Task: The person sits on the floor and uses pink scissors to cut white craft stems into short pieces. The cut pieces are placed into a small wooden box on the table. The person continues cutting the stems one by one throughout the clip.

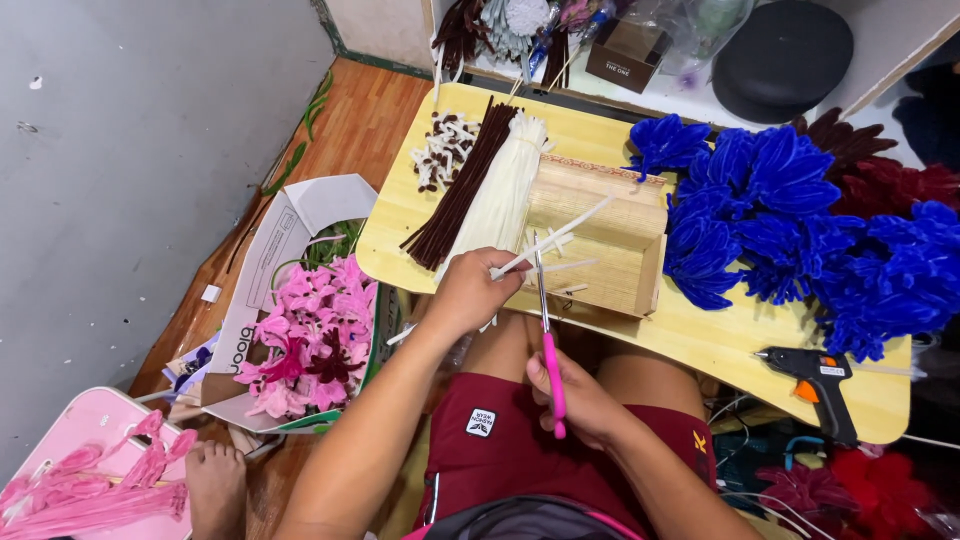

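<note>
White pipe cleaners (pixel 560 238), pinched in the closed left hand (pixel 470 290), meet pink-handled scissors (pixel 546 335) gripped by the right hand (pixel 580 400) above a wooden tray (pixel 610 250) on a yellow lap table (pixel 700 335); wooden floor (pixel 360 120), grey wall (pixel 120 170).

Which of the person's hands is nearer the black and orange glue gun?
Right. The right hand, holding pink-handled scissors, sits left of the black and orange glue gun; the left hand is farther left.
</note>
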